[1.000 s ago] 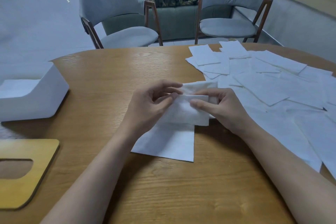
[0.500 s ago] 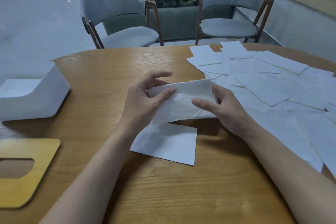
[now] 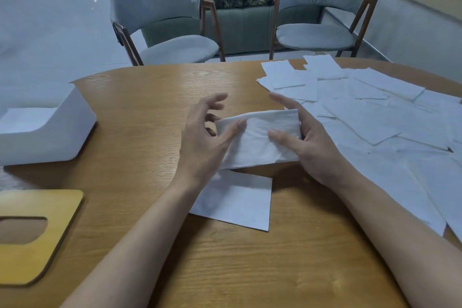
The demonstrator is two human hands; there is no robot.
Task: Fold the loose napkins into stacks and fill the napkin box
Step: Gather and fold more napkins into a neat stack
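The person holds a folded napkin (image 3: 260, 135) just above the desk (image 3: 225, 270), between both hands. The left hand (image 3: 202, 142) has its grip pinching the napkin's left end, thumb on the front and lower fingers behind, while the upper fingers stick out loosely. The right hand (image 3: 310, 147) pinches the right end in the same way, thumb across the front. Directly below the grip lies a flat napkin (image 3: 237, 202) on the desk. The loose napkins (image 3: 375, 117) spread out beyond the right hand, and the white napkin box (image 3: 57, 127) stands open well to the left of the left hand, its wooden lid (image 3: 37, 232) lying nearer the person. To my eye the fold is being squared up. Doing it well means matching the edges before creasing, pinching lightly so the thin paper does not crumple, then laying it squarely on the sheet beneath.
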